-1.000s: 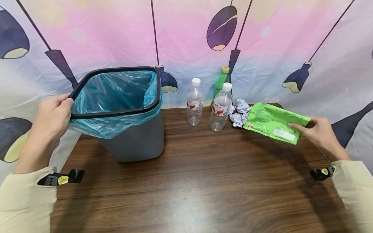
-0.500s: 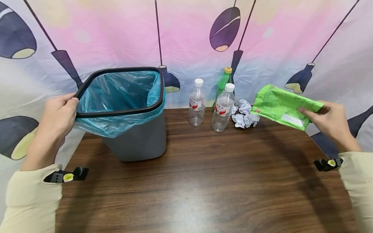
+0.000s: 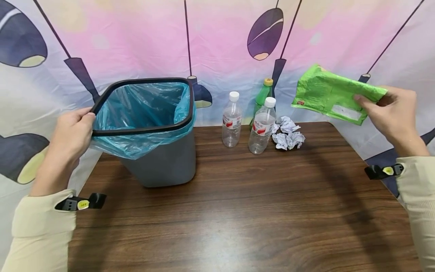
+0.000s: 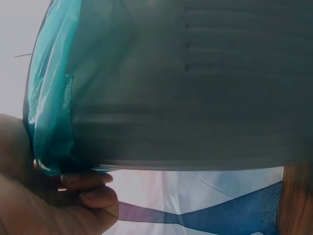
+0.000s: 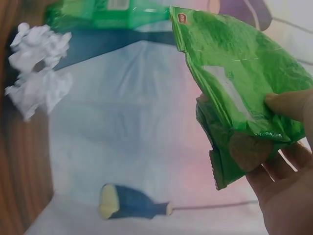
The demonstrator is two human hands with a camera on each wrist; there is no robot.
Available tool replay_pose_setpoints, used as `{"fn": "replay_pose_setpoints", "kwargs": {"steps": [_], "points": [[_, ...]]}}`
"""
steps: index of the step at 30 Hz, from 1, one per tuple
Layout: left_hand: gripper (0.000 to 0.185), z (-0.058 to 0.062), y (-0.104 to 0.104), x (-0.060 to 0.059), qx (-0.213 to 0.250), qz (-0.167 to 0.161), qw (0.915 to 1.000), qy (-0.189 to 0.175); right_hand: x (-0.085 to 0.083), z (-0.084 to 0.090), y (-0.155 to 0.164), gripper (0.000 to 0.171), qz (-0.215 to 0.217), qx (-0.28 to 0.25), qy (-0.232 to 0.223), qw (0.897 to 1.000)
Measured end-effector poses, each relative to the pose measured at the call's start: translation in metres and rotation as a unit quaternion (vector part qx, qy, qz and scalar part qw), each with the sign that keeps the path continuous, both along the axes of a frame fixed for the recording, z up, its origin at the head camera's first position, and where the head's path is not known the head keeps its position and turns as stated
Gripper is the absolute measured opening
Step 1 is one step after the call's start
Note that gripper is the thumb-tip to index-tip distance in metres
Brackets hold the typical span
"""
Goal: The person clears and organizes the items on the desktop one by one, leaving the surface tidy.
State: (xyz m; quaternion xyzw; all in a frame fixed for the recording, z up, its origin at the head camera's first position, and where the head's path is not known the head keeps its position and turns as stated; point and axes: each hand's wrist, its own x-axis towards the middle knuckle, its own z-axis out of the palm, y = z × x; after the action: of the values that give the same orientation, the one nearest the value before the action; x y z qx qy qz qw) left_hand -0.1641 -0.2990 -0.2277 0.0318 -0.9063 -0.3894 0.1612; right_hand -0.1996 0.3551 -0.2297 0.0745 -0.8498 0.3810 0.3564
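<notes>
My left hand (image 3: 71,132) grips the black rim of a grey trash can (image 3: 163,166) at its near left corner. A blue plastic liner (image 3: 136,145) hangs folded over that rim, and the left wrist view shows my fingers curled under its edge. Held up at the right, a crumpled green snack bag (image 3: 329,92) is pinched between thumb and fingers of my right hand (image 3: 394,113). In the right wrist view the bag (image 5: 239,63) looks flattened, with a pale label patch and a folded lower part behind.
Two clear bottles with white caps, a left one (image 3: 232,121) and a right one (image 3: 261,128), stand at the back of the wooden table (image 3: 238,211). A green bottle (image 3: 263,94) is behind them. Crumpled white paper (image 3: 289,134) lies beside them, near the patterned backdrop (image 3: 224,45).
My right hand has raised the green snack bag up and slightly right, away from the crumpled paper, which is now uncovered. My left hand keeps its grip on the can's rim.
</notes>
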Motion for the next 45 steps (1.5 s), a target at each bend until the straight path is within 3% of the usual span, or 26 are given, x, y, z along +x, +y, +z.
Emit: {"fn": "replay_pose_setpoints", "kwargs": {"steps": [15, 19, 25, 28, 31, 38, 45], "points": [[0.057, 0.005, 0.003, 0.000, 0.006, -0.004, 1.0000, -0.006, -0.019, 0.051, -0.062, 0.022, 0.067, -0.023, 0.078, 0.994], [0.057, 0.005, 0.004, -0.001, 0.005, -0.005, 1.0000, -0.002, -0.024, 0.059, -0.083, 0.020, 0.098, -0.035, 0.108, 0.989], [0.057, 0.005, 0.003, 0.001, 0.000, -0.008, 1.0000, -0.002, -0.034, 0.069, -0.118, 0.019, 0.146, -0.062, 0.113, 0.981], [0.058, 0.005, 0.003, 0.001, -0.001, -0.008, 1.0000, 0.000, -0.038, 0.073, -0.133, 0.018, 0.170, -0.047, 0.129, 0.976], [0.057, 0.004, 0.003, 0.001, -0.001, -0.008, 1.0000, 0.001, -0.040, 0.076, -0.147, 0.015, 0.194, -0.015, 0.153, 0.969], [0.057, 0.004, 0.002, 0.004, 0.000, -0.008, 1.0000, 0.000, -0.046, 0.084, -0.179, 0.013, 0.257, 0.051, 0.223, 0.939], [0.057, 0.006, 0.003, 0.005, -0.002, -0.004, 1.0000, -0.001, -0.049, 0.091, -0.207, 0.014, 0.295, 0.100, 0.247, 0.917]]}}
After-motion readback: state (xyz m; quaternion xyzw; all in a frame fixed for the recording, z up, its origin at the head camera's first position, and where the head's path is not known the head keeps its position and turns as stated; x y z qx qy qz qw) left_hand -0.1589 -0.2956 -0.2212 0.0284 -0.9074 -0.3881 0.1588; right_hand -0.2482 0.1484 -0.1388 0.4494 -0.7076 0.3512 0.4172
